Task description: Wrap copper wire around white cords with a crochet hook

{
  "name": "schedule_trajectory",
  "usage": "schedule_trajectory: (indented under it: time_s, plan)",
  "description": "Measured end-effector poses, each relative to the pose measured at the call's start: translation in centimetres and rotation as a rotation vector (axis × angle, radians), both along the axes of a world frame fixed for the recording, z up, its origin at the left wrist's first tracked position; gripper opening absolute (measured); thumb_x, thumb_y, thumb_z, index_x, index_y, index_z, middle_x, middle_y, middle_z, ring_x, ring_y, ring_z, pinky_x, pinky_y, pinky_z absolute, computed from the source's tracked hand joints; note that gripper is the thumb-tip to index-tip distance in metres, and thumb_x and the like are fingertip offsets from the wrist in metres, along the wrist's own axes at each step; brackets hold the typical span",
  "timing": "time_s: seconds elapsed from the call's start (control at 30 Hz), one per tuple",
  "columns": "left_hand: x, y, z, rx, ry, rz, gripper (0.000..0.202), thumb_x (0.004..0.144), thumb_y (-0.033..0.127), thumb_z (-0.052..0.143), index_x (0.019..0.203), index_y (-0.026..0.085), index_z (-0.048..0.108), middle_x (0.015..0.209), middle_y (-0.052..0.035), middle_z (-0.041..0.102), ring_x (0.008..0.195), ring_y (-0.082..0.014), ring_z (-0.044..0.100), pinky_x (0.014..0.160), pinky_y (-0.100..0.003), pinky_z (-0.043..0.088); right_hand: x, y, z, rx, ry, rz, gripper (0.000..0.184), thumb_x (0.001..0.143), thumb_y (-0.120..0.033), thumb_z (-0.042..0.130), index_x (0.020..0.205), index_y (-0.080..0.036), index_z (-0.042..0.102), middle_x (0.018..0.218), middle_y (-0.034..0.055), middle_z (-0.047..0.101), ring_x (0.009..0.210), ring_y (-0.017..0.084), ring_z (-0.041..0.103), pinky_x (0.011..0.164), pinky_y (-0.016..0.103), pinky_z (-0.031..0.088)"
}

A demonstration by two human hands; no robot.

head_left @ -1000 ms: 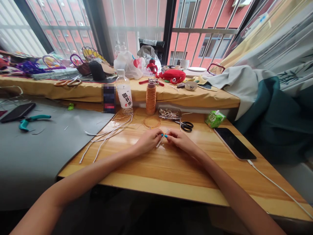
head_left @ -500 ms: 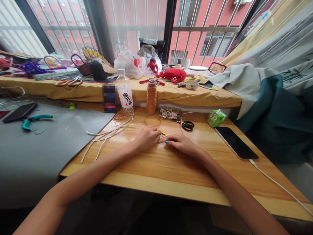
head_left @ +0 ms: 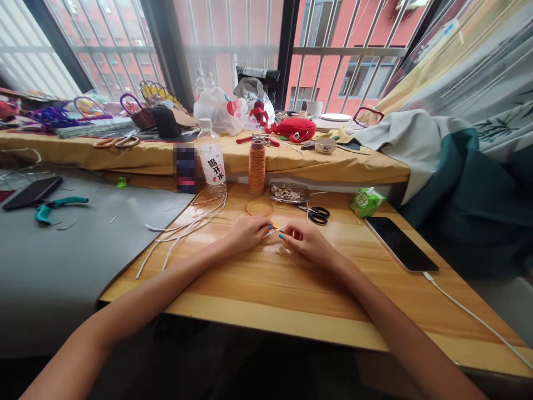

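Above the wooden table [head_left: 233, 294], my left hand [head_left: 252, 230] is closed, thumb and finger pinching a short white cord [head_left: 272, 231]. Facing it, my right hand [head_left: 310, 241] has its fingers curled round the other end of the cord. A thin yellow piece shows between the hands and under the right fingers; its kind is too small to make out. Just behind the hands lies a loop of thin orange thread [head_left: 258, 208]. Black-handled scissors [head_left: 318, 215] rest behind my right hand, beside a clear box of small pieces [head_left: 289, 193].
Loose white cords [head_left: 183, 233] lie left of my hands. Behind stand a water bottle [head_left: 211, 161] and an orange thread spool [head_left: 257, 169]. To the right are a green carton [head_left: 367, 202] and a phone [head_left: 402, 243] on a cable. Teal pliers [head_left: 58, 208] lie on the grey mat [head_left: 62, 266].
My hands have lifted slightly off the table with the white cord between them. The right fingers are more curled, and yellow now shows beneath them. The view has shifted a little.
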State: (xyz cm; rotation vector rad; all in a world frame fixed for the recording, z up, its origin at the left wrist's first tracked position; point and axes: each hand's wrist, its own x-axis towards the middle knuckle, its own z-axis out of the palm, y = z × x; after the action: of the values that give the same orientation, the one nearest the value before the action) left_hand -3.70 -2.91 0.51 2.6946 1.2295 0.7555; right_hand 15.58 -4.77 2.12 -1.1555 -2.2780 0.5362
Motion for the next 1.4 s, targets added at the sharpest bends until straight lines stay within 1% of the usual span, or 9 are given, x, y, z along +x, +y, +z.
schedule_trajectory:
  time_s: [0.1, 0.17, 0.3, 0.4, 0.5, 0.63, 0.87, 1.3, 1.4]
  plan:
    - [0.0, -0.1, 0.3, 0.025, 0.014, 0.009, 0.022, 0.081, 0.019, 0.036, 0.086, 0.015, 0.057, 0.079, -0.0052, 0.062, 0.072, -0.0143, 0.055, 0.063, -0.023, 0.038, 0.5, 0.3, 0.2, 0.156, 0.019, -0.122, 0.044, 0.068, -0.040, 0.058, 0.104, -0.016, 0.049, 0.094, 0.0076, 0.050, 0.060, 0.011, 0.046, 0.057, 0.025, 0.039]
    - [0.1, -0.3, 0.4, 0.047, 0.029, 0.000, 0.021, 0.081, 0.019, 0.036, 0.085, 0.015, 0.056, 0.079, -0.0058, 0.061, 0.073, -0.0148, 0.054, 0.063, -0.024, 0.038, 0.7, 0.4, 0.2, 0.080, 0.048, -0.064, 0.054, 0.067, -0.041, 0.059, 0.113, -0.018, 0.044, 0.103, 0.0094, 0.047, 0.063, 0.012, 0.048, 0.059, 0.025, 0.040]
    - [0.4, -0.6, 0.2, 0.067, 0.016, -0.019, 0.021, 0.082, 0.019, 0.034, 0.084, 0.015, 0.055, 0.079, -0.0063, 0.059, 0.073, -0.0149, 0.053, 0.065, -0.024, 0.039, 0.3, 0.4, 0.0, -0.188, 0.129, 0.093, 0.030, 0.079, -0.036, 0.042, 0.097, -0.016, 0.055, 0.087, 0.0060, 0.057, 0.064, 0.012, 0.051, 0.060, 0.025, 0.041]
    - [0.5, -0.6, 0.2, 0.013, -0.035, -0.016, 0.021, 0.082, 0.020, 0.034, 0.085, 0.015, 0.054, 0.081, -0.0063, 0.060, 0.076, -0.0152, 0.053, 0.067, -0.025, 0.039, -0.1, 0.4, -0.4, -0.289, 0.206, 0.068, 0.024, 0.079, -0.030, 0.039, 0.082, -0.014, 0.058, 0.068, 0.0020, 0.056, 0.055, 0.011, 0.048, 0.056, 0.024, 0.039]
    - [0.5, -0.5, 0.6, -0.133, -0.193, 0.056, 0.022, 0.084, 0.026, 0.034, 0.091, 0.016, 0.052, 0.083, -0.0045, 0.061, 0.077, -0.0144, 0.055, 0.068, -0.025, 0.040, -0.3, 0.5, -0.7, -0.335, 0.304, -0.009, 0.021, 0.076, -0.029, 0.044, 0.080, -0.014, 0.057, 0.065, 0.0001, 0.054, 0.049, 0.009, 0.044, 0.050, 0.022, 0.036]
    - [0.3, -0.5, 1.5, -0.239, -0.386, 0.128, 0.026, 0.082, 0.034, 0.038, 0.094, 0.015, 0.053, 0.083, -0.0032, 0.061, 0.074, -0.0126, 0.055, 0.066, -0.023, 0.041, -0.4, 0.6, -0.7, -0.314, 0.382, -0.102, 0.021, 0.075, -0.030, 0.045, 0.083, -0.014, 0.057, 0.065, -0.0005, 0.053, 0.049, 0.008, 0.044, 0.047, 0.021, 0.034]
    - [0.0, -0.1, 1.1, -0.166, -0.270, -0.124, 0.018, 0.078, 0.025, 0.048, 0.084, 0.016, 0.063, 0.081, -0.0034, 0.064, 0.077, -0.0131, 0.052, 0.070, -0.024, 0.039, -0.5, 0.2, -0.6, -0.260, 0.394, -0.066, 0.019, 0.076, -0.029, 0.046, 0.082, -0.015, 0.057, 0.065, 0.0003, 0.054, 0.054, 0.010, 0.046, 0.052, 0.022, 0.037]
    - [0.6, -0.7, 1.0, -0.273, -0.288, -0.128, 0.020, 0.078, 0.027, 0.049, 0.080, 0.015, 0.064, 0.074, -0.0028, 0.063, 0.072, -0.0120, 0.049, 0.066, -0.022, 0.037, -0.8, -0.1, -1.0, -0.280, 0.411, -0.034, 0.015, 0.073, -0.028, 0.048, 0.077, -0.015, 0.056, 0.063, -0.0006, 0.054, 0.052, 0.010, 0.048, 0.052, 0.023, 0.039]
    - [0.7, -0.8, 1.1, -0.283, -0.318, -0.088, 0.019, 0.078, 0.027, 0.049, 0.080, 0.015, 0.064, 0.075, -0.0026, 0.063, 0.071, -0.0118, 0.050, 0.065, -0.022, 0.037, -1.1, -0.1, -1.0, -0.290, 0.492, -0.081, 0.017, 0.072, -0.031, 0.050, 0.079, -0.016, 0.055, 0.062, -0.0011, 0.054, 0.052, 0.009, 0.048, 0.050, 0.023, 0.040]
